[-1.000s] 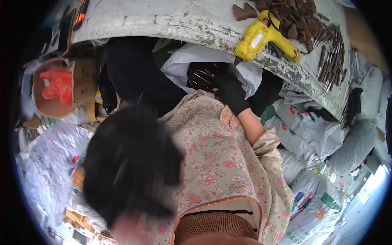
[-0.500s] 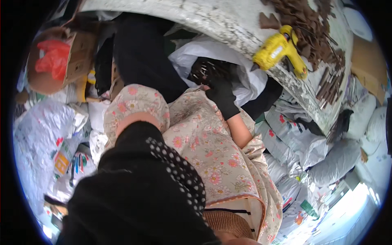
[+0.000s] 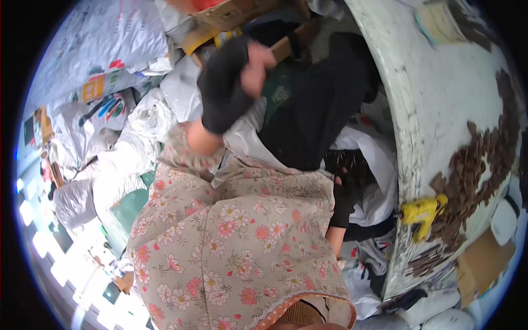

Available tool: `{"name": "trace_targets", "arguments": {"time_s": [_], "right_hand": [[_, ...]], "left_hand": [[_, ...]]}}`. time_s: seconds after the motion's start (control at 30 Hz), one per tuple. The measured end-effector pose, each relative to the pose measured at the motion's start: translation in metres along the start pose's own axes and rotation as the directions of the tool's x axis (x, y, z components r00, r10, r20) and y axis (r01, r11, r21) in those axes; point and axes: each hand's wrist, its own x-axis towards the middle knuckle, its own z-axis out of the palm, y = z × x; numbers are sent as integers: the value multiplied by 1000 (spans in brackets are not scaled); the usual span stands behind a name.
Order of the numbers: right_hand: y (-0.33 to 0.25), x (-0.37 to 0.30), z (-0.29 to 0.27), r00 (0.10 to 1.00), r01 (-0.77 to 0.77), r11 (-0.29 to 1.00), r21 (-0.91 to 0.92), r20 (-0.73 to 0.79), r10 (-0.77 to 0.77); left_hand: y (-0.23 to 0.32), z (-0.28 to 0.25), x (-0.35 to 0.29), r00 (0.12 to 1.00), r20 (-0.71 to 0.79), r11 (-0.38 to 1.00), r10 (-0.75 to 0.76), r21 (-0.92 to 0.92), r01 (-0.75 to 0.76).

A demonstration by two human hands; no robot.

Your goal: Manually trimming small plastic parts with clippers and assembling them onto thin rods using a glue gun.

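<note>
My left hand (image 3: 234, 80), in a black fingerless glove, is raised to the left of my dark-trousered legs. Its bare fingertips are smeared by motion, so any small thing in them cannot be made out. Below it lies a pale plastic sheet or bag (image 3: 245, 137). My right hand (image 3: 344, 201), gloved the same way, is at the mouth of an open white sack (image 3: 379, 179) between my legs and the table. Dark, thin pieces (image 3: 352, 165) fill the sack's mouth. Most of the right hand's fingers are hidden in the dark there.
A worn white table (image 3: 412, 115) stands at right, bearing a yellow glue gun (image 3: 421, 214), a heap of brown pieces (image 3: 473, 165), thin dark sticks (image 3: 426, 261) and a round tub (image 3: 437, 22). Stuffed plastic bags (image 3: 110, 49) crowd the left; a cardboard box (image 3: 231, 14) is at the top.
The view has turned, shifting the table and sack rightward. My left hand, earlier out of sight behind its sleeve, is now raised at left. My right hand stays at the sack.
</note>
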Motion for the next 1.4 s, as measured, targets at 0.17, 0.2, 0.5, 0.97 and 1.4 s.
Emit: {"name": "trace_targets", "arguments": {"time_s": [0.17,0.2,0.5,0.97,1.4], "right_hand": [[10,7,12,991,-44,987,-158,117,63],[8,10,12,994,-52,985,-162,91,68],[-10,14,12,973,-100,959,-263,178,150],[-5,-8,8,972,-207,923,-324,41,233],[-108,-19,-196,918,-158,940,302,-306,252]], "left_hand": [[-155,-11,7,917,-17,862,-399,333,381],[-180,2,9,946,102,808,-308,553,204],[-372,130,60,807,422,724,-413,690,10],[-403,150,27,783,548,698,-295,683,-214],[-272,82,54,935,238,810,264,471,-349]]}}
